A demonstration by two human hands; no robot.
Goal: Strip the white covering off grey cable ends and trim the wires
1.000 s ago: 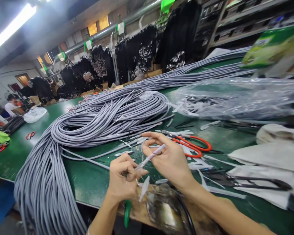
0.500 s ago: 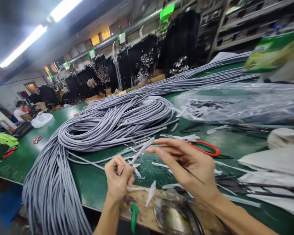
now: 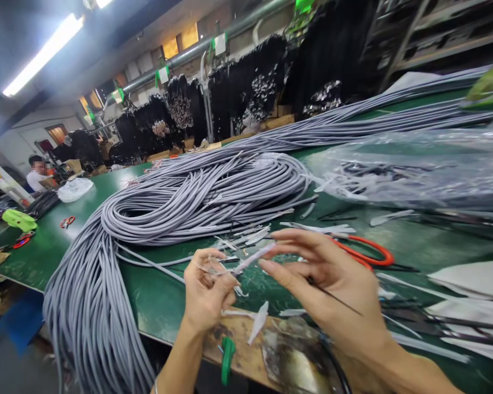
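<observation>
Head-worn view from close behind left hand (image 3: 207,295) and right hand (image 3: 332,282), forward-down

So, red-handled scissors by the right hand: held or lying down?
Lying down: the red-handled scissors rest on the green tabletop, partly hidden behind the right hand.

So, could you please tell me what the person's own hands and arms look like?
The left hand and right hand are bare: no gloves, and no rings or watch that I can see. Both forearms are uncovered as far as they show. A thin pale edge crosses the left one low in the picture; cuff or band, I cannot tell.
</observation>
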